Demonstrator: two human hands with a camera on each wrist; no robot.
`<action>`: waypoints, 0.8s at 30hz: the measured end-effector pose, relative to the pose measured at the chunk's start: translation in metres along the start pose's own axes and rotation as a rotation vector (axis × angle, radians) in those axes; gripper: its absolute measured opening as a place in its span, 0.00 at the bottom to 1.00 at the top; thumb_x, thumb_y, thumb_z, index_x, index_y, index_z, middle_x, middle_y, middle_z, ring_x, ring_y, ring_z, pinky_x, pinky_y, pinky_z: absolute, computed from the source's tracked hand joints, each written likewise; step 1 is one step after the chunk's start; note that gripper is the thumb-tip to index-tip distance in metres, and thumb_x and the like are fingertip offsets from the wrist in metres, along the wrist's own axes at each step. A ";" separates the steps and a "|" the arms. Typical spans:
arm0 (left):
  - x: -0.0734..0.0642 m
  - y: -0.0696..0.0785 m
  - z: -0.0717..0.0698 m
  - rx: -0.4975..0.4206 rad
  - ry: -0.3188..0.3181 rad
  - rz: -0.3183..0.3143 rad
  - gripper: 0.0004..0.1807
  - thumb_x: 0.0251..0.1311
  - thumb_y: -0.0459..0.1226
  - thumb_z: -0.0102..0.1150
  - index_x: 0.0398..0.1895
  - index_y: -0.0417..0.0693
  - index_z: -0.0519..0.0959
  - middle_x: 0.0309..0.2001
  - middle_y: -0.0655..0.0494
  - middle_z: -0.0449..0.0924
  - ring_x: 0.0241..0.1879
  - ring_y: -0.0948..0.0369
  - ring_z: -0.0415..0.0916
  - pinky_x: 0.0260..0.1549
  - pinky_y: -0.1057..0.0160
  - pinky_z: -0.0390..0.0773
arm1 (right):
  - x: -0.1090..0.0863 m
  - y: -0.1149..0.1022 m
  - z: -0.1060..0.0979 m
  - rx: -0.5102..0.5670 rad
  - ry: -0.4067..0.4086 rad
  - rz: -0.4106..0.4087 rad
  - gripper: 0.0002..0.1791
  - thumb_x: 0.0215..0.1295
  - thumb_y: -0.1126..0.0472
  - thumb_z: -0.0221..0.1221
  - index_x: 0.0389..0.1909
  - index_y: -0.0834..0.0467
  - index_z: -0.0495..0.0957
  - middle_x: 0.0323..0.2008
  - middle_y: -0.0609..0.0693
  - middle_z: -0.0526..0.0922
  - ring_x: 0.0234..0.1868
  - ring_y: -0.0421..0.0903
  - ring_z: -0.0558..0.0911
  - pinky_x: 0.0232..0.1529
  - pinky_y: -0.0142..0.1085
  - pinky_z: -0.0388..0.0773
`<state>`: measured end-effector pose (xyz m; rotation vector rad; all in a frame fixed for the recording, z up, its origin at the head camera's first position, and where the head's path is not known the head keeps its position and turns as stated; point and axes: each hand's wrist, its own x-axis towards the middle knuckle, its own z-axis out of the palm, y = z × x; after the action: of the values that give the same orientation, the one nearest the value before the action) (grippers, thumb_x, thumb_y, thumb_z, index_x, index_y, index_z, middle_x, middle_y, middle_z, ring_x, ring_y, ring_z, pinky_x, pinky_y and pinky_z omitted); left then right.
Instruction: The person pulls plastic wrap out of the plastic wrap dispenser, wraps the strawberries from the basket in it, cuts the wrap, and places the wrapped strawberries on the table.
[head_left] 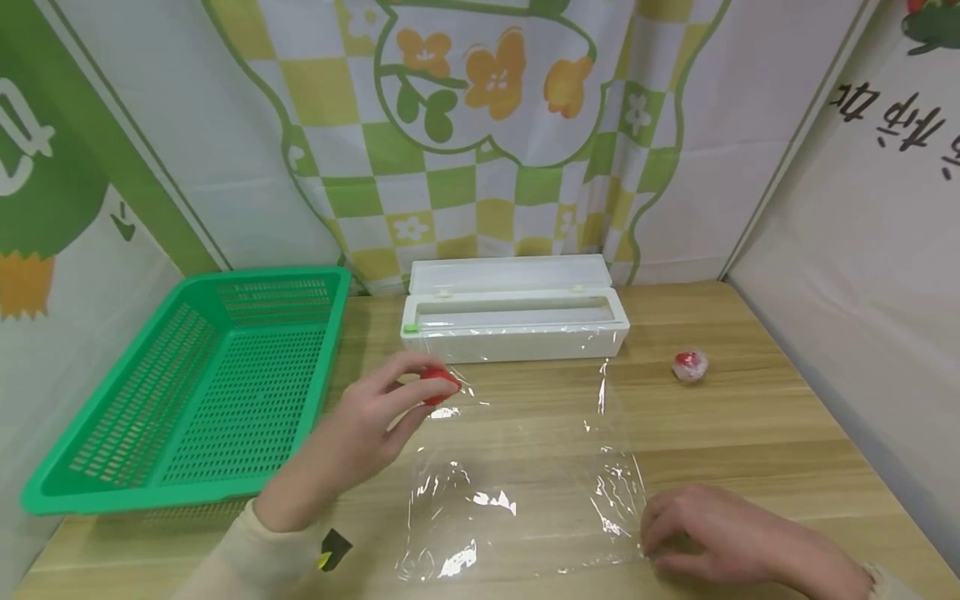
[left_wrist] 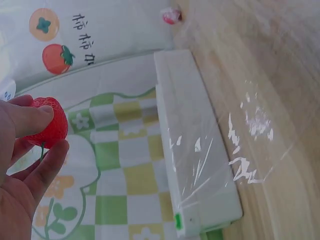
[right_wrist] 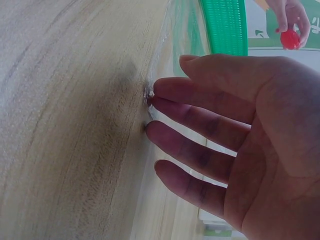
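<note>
My left hand (head_left: pixel 375 408) pinches a red strawberry (left_wrist: pixel 52 122) between thumb and fingers, above the left part of a sheet of cling film (head_left: pixel 525 467). The clear sheet runs from the white cling film box (head_left: pixel 517 342) towards me over the wooden table, with shiny creases. At its near right corner is my right hand (head_left: pixel 705 533). In the right wrist view the fingers (right_wrist: pixel 190 142) are loosely bent and spread, with fingertips right at the film's edge on the table and the thumb apart from them. The box's lid (head_left: pixel 510 273) stands raised at the back.
A green plastic basket (head_left: pixel 318 400) stands on the left. To the right of the film lies a small red item wrapped in film (head_left: pixel 690 365). Near my left sleeve is a small black and yellow piece (head_left: pixel 334 550). Printed curtains (head_left: pixel 480 192) hang behind the table.
</note>
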<state>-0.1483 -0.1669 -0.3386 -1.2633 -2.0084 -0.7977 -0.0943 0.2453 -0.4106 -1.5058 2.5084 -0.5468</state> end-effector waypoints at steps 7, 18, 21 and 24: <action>-0.003 0.008 0.025 -0.026 -0.028 0.048 0.10 0.67 0.31 0.58 0.49 0.49 0.82 0.49 0.50 0.79 0.44 0.61 0.79 0.33 0.75 0.79 | 0.000 -0.001 0.000 -0.005 0.009 -0.005 0.09 0.57 0.59 0.67 0.36 0.40 0.85 0.38 0.30 0.82 0.40 0.26 0.79 0.40 0.25 0.79; -0.007 0.019 0.063 -0.088 -0.225 0.080 0.14 0.59 0.29 0.65 0.47 0.52 0.81 0.48 0.58 0.78 0.43 0.66 0.79 0.44 0.78 0.78 | 0.000 -0.001 -0.001 0.003 0.009 0.000 0.09 0.57 0.59 0.67 0.35 0.41 0.85 0.38 0.30 0.83 0.40 0.26 0.79 0.40 0.26 0.80; -0.010 0.020 0.070 -0.075 -0.276 0.091 0.16 0.57 0.29 0.66 0.48 0.54 0.81 0.49 0.59 0.78 0.44 0.65 0.78 0.46 0.76 0.78 | 0.000 -0.001 -0.001 -0.001 0.010 0.003 0.08 0.57 0.59 0.67 0.35 0.41 0.85 0.38 0.30 0.82 0.40 0.26 0.79 0.40 0.27 0.80; -0.014 0.021 0.075 -0.061 -0.323 0.074 0.18 0.56 0.31 0.68 0.49 0.56 0.81 0.49 0.61 0.78 0.45 0.66 0.79 0.46 0.76 0.79 | 0.000 0.000 -0.001 -0.009 0.016 -0.001 0.08 0.57 0.58 0.67 0.35 0.40 0.85 0.38 0.30 0.82 0.40 0.26 0.79 0.40 0.26 0.80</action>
<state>-0.1386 -0.1097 -0.3930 -1.5760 -2.1845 -0.6567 -0.0942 0.2456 -0.4097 -1.5116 2.5255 -0.5509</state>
